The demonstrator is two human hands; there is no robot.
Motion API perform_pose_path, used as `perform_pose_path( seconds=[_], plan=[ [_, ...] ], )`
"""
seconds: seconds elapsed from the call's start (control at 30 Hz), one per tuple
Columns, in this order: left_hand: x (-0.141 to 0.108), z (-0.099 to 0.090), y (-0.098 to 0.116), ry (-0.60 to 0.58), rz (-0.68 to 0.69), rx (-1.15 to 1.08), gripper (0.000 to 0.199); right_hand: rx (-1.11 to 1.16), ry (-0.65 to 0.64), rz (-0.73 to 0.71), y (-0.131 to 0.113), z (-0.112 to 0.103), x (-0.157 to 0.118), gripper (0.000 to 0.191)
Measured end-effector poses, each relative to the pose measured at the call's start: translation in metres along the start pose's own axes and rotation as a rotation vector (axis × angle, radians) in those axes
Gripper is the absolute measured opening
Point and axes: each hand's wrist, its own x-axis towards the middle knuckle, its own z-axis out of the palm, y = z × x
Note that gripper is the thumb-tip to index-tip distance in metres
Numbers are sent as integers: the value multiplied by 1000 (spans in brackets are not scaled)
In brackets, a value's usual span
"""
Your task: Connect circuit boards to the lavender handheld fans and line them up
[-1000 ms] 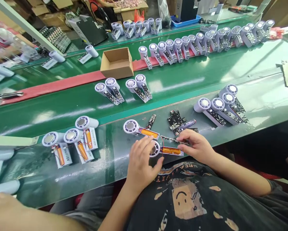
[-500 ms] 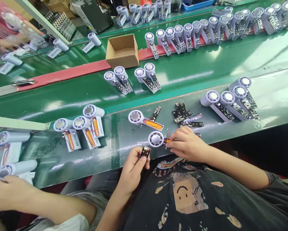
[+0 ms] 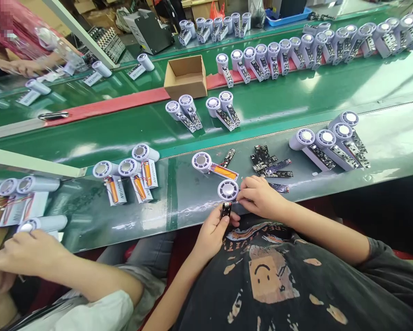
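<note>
Left hand (image 3: 213,232): pinches a small black board (image 3: 226,210) by its edges, near the front edge of the belt (image 3: 172,195).
Right hand (image 3: 260,196): fingers together beside a fan (image 3: 228,190); any clamp is hidden.
Handling: board judged light, stiff, fragile, so hold edges only; fan judged light, so take the body.
Count: four boarded fans (image 3: 327,137) toward the right end; three carded fans (image 3: 128,167) left of the hands; loose boards (image 3: 263,161) too piled to count.

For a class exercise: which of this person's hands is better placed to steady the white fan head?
Right, probably: the right hand sits beside the white fan head, while the left hand holds a small black circuit board.
</note>
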Motion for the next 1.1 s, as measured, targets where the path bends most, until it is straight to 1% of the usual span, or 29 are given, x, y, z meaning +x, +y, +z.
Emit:
perform_pose_path(
  seconds=[0.07,0.17,0.23,0.33,0.4,0.47,0.57,0.63,0.73,0.8,0.87,0.93,1.03,1.07,1.1],
  plan=[
    [0,1,0,18,-17,22,26,51,-5,49,-2,1,1,10],
    [4,4,-1,95,7,49,24,94,3,85,-5,2,3,9],
    [9,7,-1,184,60,133,24,97,8,92,-6,3,4,9],
    [17,11,-1,312,198,366,19,71,8,107,-8,4,6,7],
    [21,13,-1,344,288,487,18,45,8,121,-10,5,8,7],
    [25,13,-2,366,312,539,19,29,14,136,-12,6,10,8],
    [29,12,-2,418,227,536,23,39,38,175,-14,8,14,10],
    [30,10,-1,414,158,510,25,45,58,186,-14,11,16,11],
    [24,5,2,323,74,465,29,20,104,143,-13,15,18,13],
    [16,1,3,248,17,399,35,-6,141,105,-12,16,19,13],
    [6,-2,3,207,-24,330,36,-27,164,71,-11,18,19,12],
    [-2,-2,1,206,-43,309,31,-45,175,42,-11,20,19,12],
    [-6,0,-2,252,-54,334,25,-78,185,19,-11,21,19,12],
    [-6,1,-4,268,-62,343,28,-89,185,15,-12,21,19,13],
    [-5,1,-5,277,-70,348,36,-100,182,10,-12,21,19,13]
  ],
)
